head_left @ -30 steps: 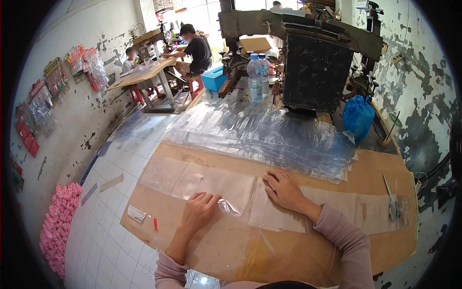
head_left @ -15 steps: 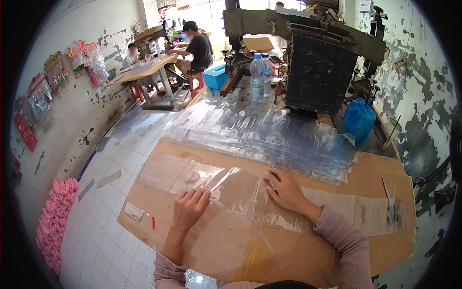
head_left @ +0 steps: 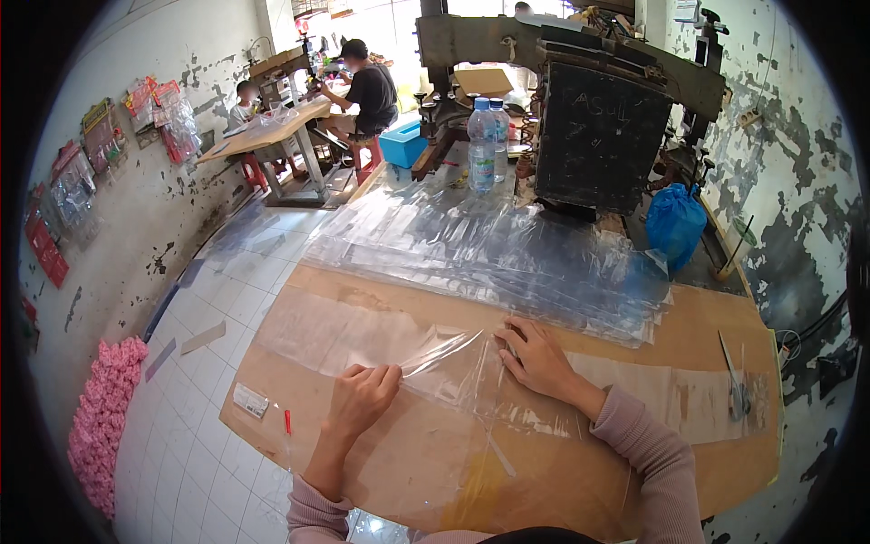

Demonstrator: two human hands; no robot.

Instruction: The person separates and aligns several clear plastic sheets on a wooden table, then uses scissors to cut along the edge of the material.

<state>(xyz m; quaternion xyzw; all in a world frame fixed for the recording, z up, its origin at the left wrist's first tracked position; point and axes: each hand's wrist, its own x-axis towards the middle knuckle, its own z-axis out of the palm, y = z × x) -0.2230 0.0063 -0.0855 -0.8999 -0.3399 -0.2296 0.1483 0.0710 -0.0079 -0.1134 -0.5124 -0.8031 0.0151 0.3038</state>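
A clear plastic sheet (head_left: 435,363) lies over the brown board, creased and shiny between my hands. At its near edge, left of centre, my left hand (head_left: 362,399) is closed on the plastic and pulls it into taut folds. My right hand (head_left: 541,364) rests on the same sheet further right, fingers bent and apart, pressing it against the board. What lies under its fingertips is hidden.
Beyond my hands is a stack of clear plastic sheets (head_left: 480,258). Scissors (head_left: 739,399) lie at the right, a red pen-like item (head_left: 287,422) at the left. Water bottles (head_left: 481,150) and a black machine (head_left: 598,136) stand behind. Two people sit at a far table (head_left: 263,136).
My left hand has shifted slightly right and toward me, still gripping the sheet. The shiny fold now stretches toward my right hand, which has stayed in place.
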